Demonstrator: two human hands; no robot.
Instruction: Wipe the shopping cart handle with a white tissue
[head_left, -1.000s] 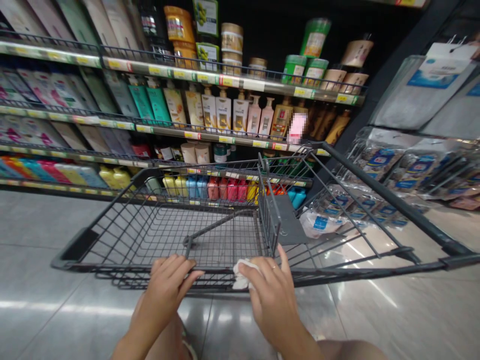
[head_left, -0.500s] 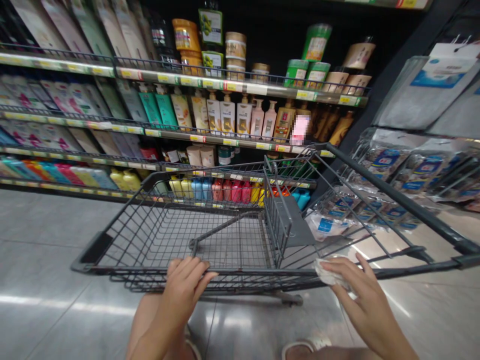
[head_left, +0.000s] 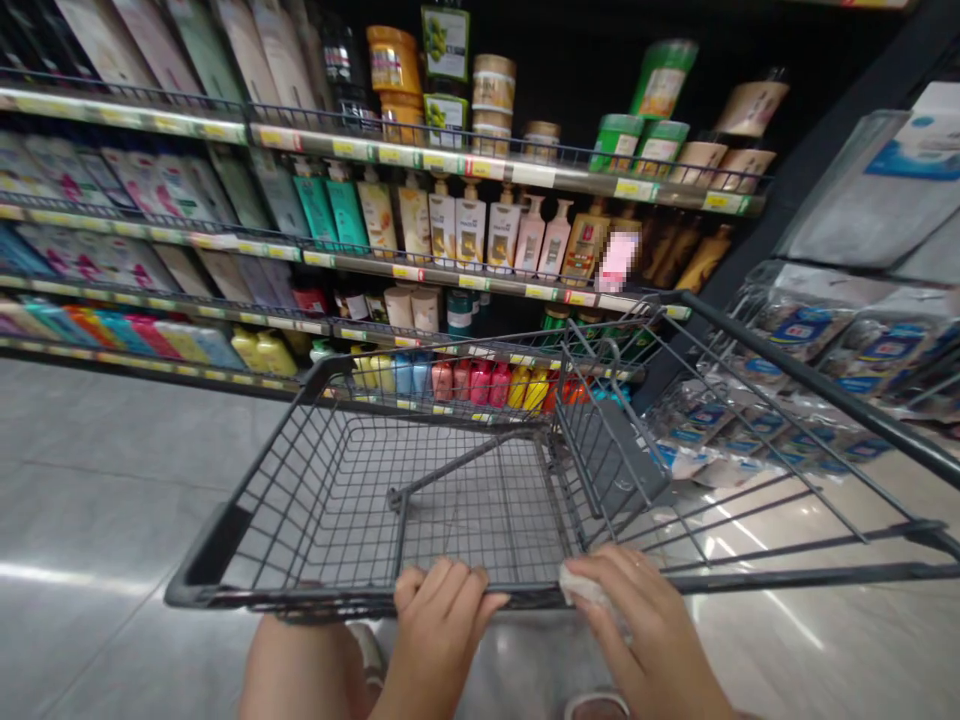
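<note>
A dark grey wire shopping cart stands side-on before me, with its near top rail closest to my body. My left hand is closed over that rail, left of centre. A crumpled white wipe or cloth is pinched in my right hand, pressed against the same rail a short way to the right. Inside the basket, the grey child-seat panel leans toward the handle end. The cart's dark push handle slopes along the right side. The fingers' undersides are hidden by the hands.
Beyond the cart runs a shelf unit with pump bottles, jars and colourful bottles low down. Packaged goods hang at the right. My knee is under the rail, above grey tile floor.
My right hand has slid left along the rail with the white wipe, and my left hand has shifted right, bringing them closer together. The child-seat panel now leans farther right.
</note>
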